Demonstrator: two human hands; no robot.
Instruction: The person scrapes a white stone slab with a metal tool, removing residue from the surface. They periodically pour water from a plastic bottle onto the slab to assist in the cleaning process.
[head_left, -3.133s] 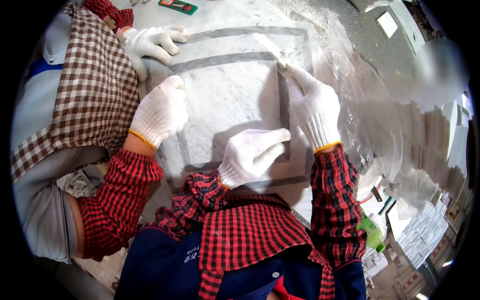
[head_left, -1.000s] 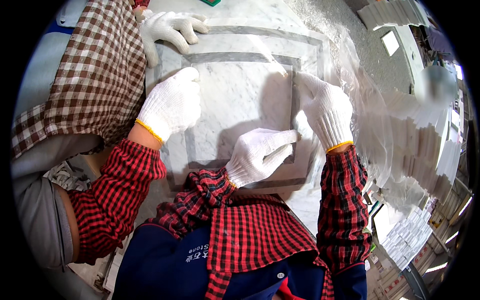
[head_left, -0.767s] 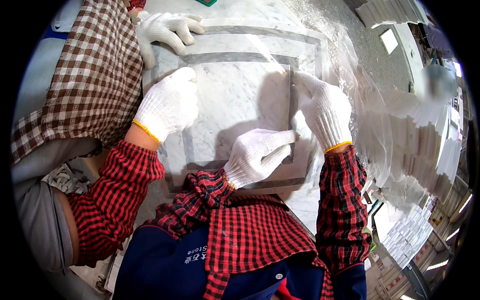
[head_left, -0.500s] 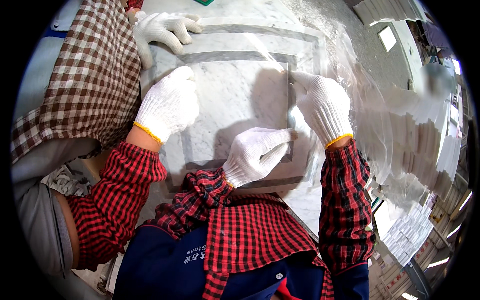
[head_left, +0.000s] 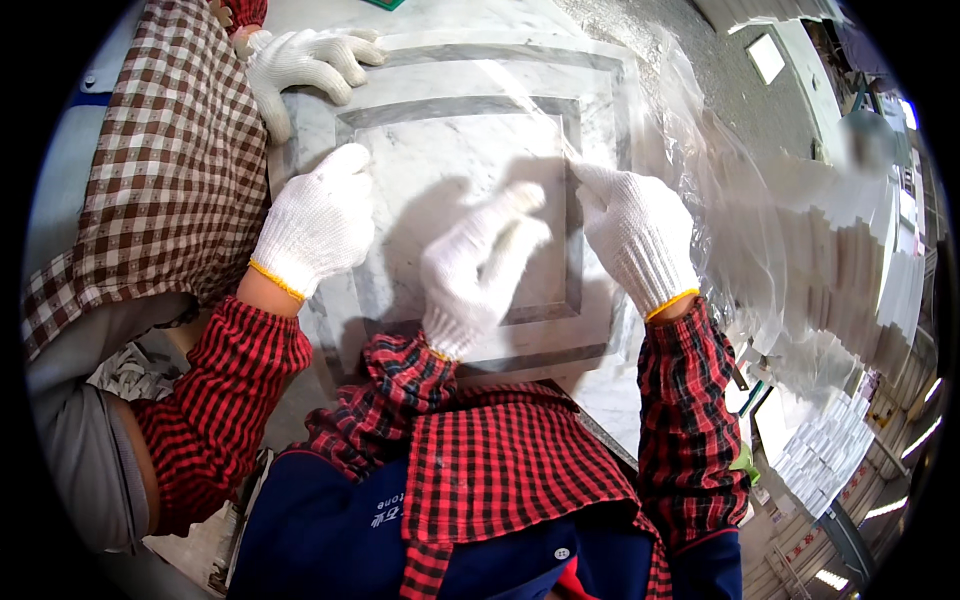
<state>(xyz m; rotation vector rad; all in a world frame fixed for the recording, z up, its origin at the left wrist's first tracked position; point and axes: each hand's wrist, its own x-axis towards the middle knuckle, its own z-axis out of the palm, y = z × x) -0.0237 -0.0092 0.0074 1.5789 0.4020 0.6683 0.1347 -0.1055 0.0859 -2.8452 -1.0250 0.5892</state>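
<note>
A white marble panel (head_left: 480, 150) with grey inlaid bands lies before me. My left hand (head_left: 475, 270), in a white knit glove, is raised over its near part; the fingers look apart, somewhat blurred, with nothing visible between them. At the right side of the inner grey frame, my gloved right hand (head_left: 638, 225) is closed, thumb and forefinger pinched on the end of a thin clear strip (head_left: 515, 90). The strip slants up and left across the bands. A co-worker's gloved hand (head_left: 318, 215) is curled over the panel's left side; their other hand (head_left: 300, 70) lies spread at the far left corner.
The co-worker's brown checked apron (head_left: 170, 160) borders the left edge. Crumpled clear plastic sheeting (head_left: 735, 220) hangs along the panel's right side. Stacks of pale slabs (head_left: 845, 290) stand farther right. A green object (head_left: 385, 3) shows at the top edge.
My left hand has moved left and farther over the panel, and its fingers have parted. My right hand has shifted slightly left, still pinching the strip. The whole view has shifted a little.
</note>
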